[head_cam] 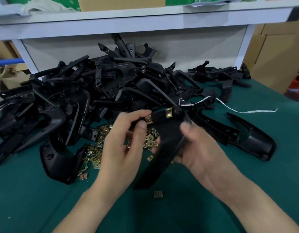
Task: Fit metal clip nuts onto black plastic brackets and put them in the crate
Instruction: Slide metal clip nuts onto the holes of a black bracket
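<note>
Just in front of the pile of brackets (94, 91), our right hand (201, 148) grips one bracket (167, 137) while our left hand (126, 140) pinches a clip nut (148, 119) onto its top edge. A second nut (169, 113) already sits there. Most of the pile looks undone, and no crate shows.
</note>
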Action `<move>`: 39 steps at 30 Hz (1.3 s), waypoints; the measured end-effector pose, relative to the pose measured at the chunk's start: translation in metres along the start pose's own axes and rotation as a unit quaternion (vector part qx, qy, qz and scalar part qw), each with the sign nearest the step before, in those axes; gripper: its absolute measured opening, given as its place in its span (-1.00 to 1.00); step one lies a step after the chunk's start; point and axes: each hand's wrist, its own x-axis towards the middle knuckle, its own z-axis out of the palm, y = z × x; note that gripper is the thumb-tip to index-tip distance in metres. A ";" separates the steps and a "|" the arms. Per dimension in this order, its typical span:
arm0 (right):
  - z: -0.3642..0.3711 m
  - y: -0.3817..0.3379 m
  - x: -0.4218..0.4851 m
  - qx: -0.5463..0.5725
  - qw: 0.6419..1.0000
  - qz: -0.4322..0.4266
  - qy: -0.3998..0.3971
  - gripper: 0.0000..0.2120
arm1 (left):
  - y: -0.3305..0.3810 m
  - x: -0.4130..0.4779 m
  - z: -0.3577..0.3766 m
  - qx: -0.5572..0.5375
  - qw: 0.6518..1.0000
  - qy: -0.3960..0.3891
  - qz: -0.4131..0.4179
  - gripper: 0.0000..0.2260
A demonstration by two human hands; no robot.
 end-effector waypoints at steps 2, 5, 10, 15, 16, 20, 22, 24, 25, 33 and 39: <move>0.002 -0.003 -0.007 -0.133 0.987 -0.094 -0.013 -0.81 | 0.006 0.003 -0.008 0.058 0.990 0.018 0.125 -0.81; 0.000 -0.004 -0.013 -0.204 0.969 -0.138 -0.004 -0.71 | 0.005 0.002 -0.009 0.087 0.977 0.027 0.190 -0.75; -0.007 0.006 -0.009 -0.204 0.973 -0.101 0.031 -0.71 | -0.001 -0.009 -0.001 -0.012 0.999 0.004 -0.043 -0.63; -0.011 0.011 -0.005 -0.234 0.965 -0.098 0.065 -0.69 | 0.001 -0.015 0.007 -0.134 0.976 -0.049 -0.162 -0.68; -0.012 0.012 -0.005 -0.244 0.962 -0.102 0.068 -0.69 | 0.002 -0.015 0.009 -0.135 0.976 -0.056 -0.165 -0.69; -0.011 0.016 -0.008 -0.272 0.955 -0.105 0.060 -0.69 | 0.004 -0.014 0.010 -0.116 0.980 -0.036 -0.159 -0.80; -0.011 0.018 -0.009 -0.267 0.957 -0.100 0.046 -0.71 | 0.003 -0.013 0.009 -0.114 0.980 -0.033 -0.162 -0.85; -0.009 0.017 -0.011 -0.236 0.968 -0.087 0.022 -0.76 | 0.001 -0.012 0.007 -0.138 0.975 -0.041 -0.169 -0.89; -0.008 0.017 -0.012 -0.226 0.970 -0.084 0.018 -0.76 | 0.001 -0.012 0.005 -0.147 0.973 -0.048 -0.173 -0.89; -0.011 0.018 -0.026 -0.286 0.953 -0.082 0.060 -0.74 | 0.002 -0.020 -0.005 -0.102 0.969 -0.120 -0.188 -0.77; -0.018 0.020 -0.077 -0.362 0.924 -0.104 0.065 -0.72 | 0.026 -0.051 -0.008 -0.014 0.972 -0.182 -0.148 -0.75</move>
